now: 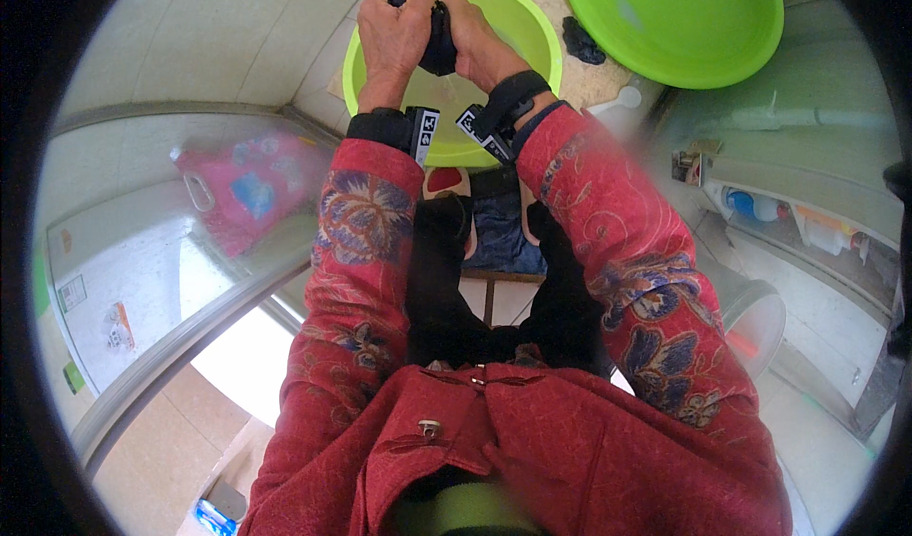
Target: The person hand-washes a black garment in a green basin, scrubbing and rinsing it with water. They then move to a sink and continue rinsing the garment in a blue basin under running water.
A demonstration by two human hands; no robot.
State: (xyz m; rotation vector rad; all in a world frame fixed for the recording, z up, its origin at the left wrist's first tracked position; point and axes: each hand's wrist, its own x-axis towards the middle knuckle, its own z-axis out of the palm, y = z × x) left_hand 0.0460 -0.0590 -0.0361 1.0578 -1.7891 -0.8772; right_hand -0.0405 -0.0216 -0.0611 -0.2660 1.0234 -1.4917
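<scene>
My left hand (396, 36) and my right hand (472, 36) are together over a yellow-green plastic basin (548, 52) at the top of the view. Both are closed around one wet, bunched black cloth (440, 46), which hangs between them; a bit of black cloth also sticks out above my left fingers. Cloudy liquid shows in the basin below. To the right of the basin, another dark cloth (583, 40) lies crumpled on the floor, beside a larger green basin (705, 23).
A white scoop or spoon (627, 99) lies right of the basin. A pink plastic bag (249, 180) is at the left by a glass panel with a metal rail (206, 322). Bottles (755, 204) stand on a shelf at the right. A translucent bucket (759, 322) is lower right.
</scene>
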